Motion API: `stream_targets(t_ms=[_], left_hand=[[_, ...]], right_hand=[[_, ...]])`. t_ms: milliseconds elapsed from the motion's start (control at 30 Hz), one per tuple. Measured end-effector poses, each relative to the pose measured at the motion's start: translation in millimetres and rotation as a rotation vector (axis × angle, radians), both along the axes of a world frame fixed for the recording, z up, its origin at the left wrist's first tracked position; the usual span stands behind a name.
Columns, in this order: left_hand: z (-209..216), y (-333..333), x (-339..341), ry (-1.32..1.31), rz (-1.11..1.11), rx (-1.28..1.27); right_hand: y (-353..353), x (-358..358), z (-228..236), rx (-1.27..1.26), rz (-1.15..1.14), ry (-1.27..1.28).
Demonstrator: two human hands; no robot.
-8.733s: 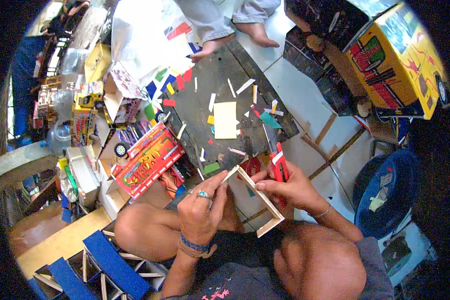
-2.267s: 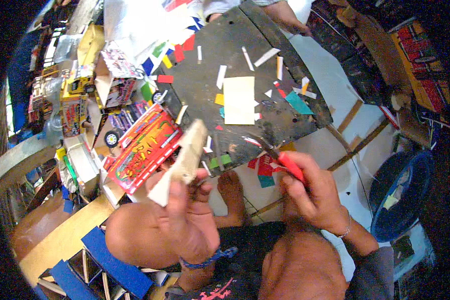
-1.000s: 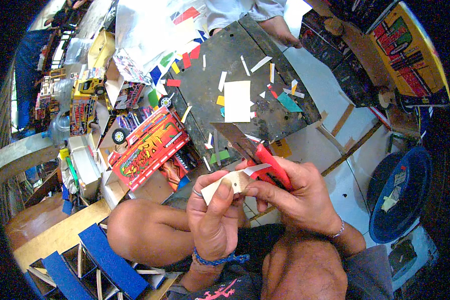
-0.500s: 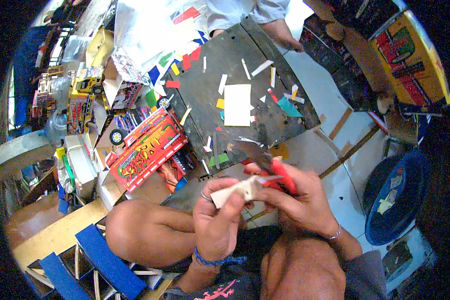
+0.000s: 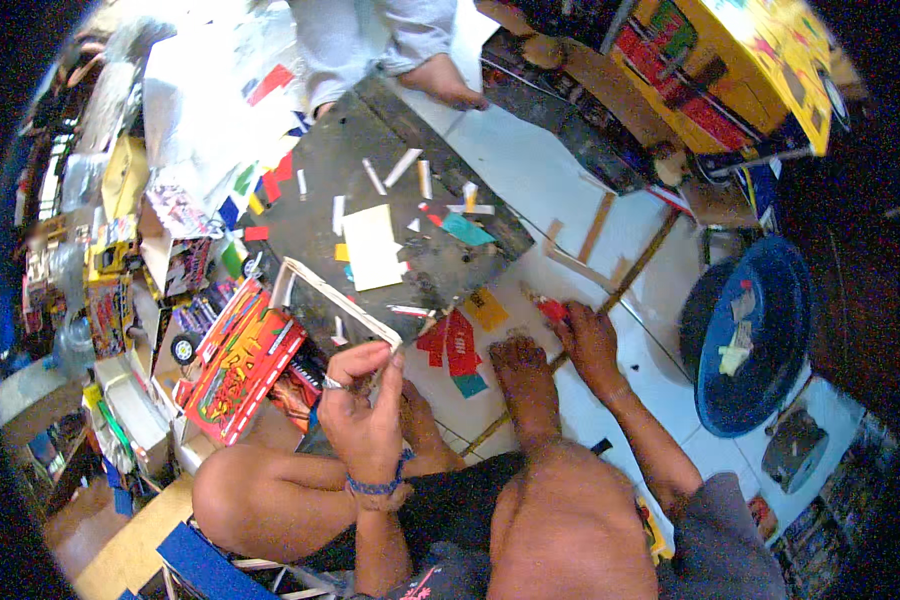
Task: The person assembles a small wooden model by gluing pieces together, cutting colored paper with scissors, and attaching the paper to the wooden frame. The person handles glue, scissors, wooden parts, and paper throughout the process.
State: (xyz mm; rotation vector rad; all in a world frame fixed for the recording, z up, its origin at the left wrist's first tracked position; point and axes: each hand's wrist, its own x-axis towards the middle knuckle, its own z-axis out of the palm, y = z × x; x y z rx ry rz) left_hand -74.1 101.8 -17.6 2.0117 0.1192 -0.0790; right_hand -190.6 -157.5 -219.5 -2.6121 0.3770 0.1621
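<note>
My left hand (image 5: pixel 362 415) is raised, its thumb and fingers pinching one end of a thin, pale wooden-looking strip (image 5: pixel 335 302). The strip runs away to the upper left and bends sharply downward at its far end. On the right, my right hand (image 5: pixel 594 348) is low over the tiled floor, fingers closed around a red-handled tool (image 5: pixel 552 308); its working end is hard to make out. A dark board (image 5: pixel 300 215) lies ahead, bearing a cream card (image 5: pixel 372 247) and several coloured paper scraps.
Left of the board sits a red, brightly printed model truck body (image 5: pixel 238 378) among boxes and toy parts. Red scraps (image 5: pixel 457 345) lie by my feet. A blue basin (image 5: pixel 715 385) stands at right, a yellow model truck (image 5: pixel 700 85) behind it. Another person's bare foot (image 5: pixel 440 82) is beyond the board.
My hands have parted: the left lifted the pale strip to the left, turning it so its length shows. My right hand carried the red-handled tool down to the floor. The view swung right.
</note>
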Motion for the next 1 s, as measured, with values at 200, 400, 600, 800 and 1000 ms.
stream_targets(t_ms=[200, 400, 600, 800, 1000], left_hand=[[-19, 1, 8, -0.109, -0.133, 0.432], [-19, 2, 1, -0.04, -0.047, 0.51], [-18, 17, 4, -0.077, -0.194, 0.499], [-25, 3, 14, -0.271, -0.356, 0.822], [-31, -9, 19, -0.369, -0.418, 0.849]], right_hand=[[14, 34, -17, -0.177, -0.098, -0.028], [49, 50, 0, 0.066, 0.203, -0.022], [97, 67, -4, 0.817, -0.401, 0.097], [99, 105, -12, 0.694, -0.265, -0.093], [80, 120, -17, 0.659, -0.295, -0.176]])
